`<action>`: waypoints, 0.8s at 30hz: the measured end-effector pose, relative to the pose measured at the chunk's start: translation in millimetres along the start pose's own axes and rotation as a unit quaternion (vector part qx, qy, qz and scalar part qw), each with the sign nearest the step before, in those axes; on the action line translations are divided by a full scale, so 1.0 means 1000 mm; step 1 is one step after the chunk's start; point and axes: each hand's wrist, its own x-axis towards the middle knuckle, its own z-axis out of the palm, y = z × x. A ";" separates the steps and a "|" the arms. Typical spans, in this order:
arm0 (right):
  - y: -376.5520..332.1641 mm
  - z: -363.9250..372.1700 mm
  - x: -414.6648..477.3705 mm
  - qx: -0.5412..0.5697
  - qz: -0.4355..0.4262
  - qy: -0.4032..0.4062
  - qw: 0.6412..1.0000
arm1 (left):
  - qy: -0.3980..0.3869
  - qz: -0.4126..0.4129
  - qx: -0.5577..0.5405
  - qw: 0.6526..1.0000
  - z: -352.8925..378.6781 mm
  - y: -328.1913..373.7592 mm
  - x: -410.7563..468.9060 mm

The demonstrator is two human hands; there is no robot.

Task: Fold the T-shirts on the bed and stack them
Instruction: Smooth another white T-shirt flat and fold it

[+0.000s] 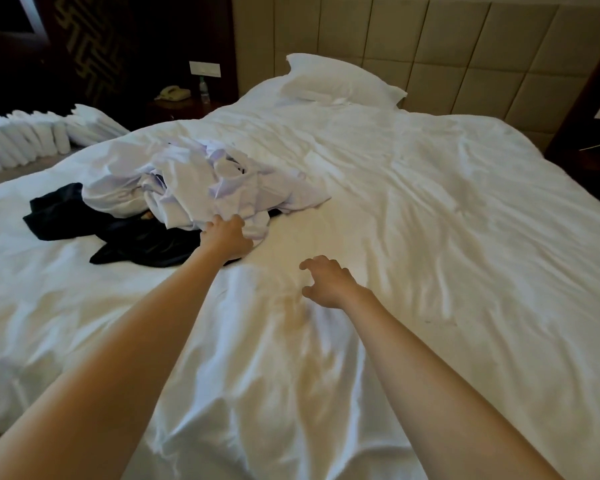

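1. White folded linens (pixel 25 140) stand in a row at the far left, beyond the bed's edge and well apart from the work. Whether they belong to the task I cannot tell.
2. Dark garments (pixel 66 213) lie crumpled on the duvet (pixel 430 220), partly under the lighter heap. They look dumped rather than laid out, so nothing there is folded yet.
3. Pale T-shirts (pixel 205 181) sit in one tangled mound on the left half of the bed, resting on the dark garments. No single shirt is separated from the others.
4. Reaching across, the left hand (pixel 227 237) meets the near edge of the pale T-shirts. Its fingers curl into the cloth and grip a fold, probably to drag one shirt free.
5. Just right of it, the right hand (pixel 326 282) hovers over the bare duvet, near the heap but not touching it. Its fingers are spread and hooked and hold nothing. It seems ready to catch the shirt's other side.
6. Further right, the wrinkled duvet offers room to spread and fold a shirt. A pillow (pixel 340 81) lies at the head, against the padded headboard (pixel 465 46).
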 end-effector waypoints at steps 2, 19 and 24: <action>0.002 0.004 0.013 0.004 -0.001 -0.005 1.000 | 0.013 -0.001 0.001 1.000 0.002 -0.003 0.018; 0.042 0.029 0.047 0.175 0.032 0.003 0.984 | 0.123 0.080 -0.279 0.949 0.033 0.020 0.052; 0.031 0.024 0.029 0.590 0.174 0.062 0.786 | -0.098 0.161 -0.298 0.936 0.059 0.045 -0.006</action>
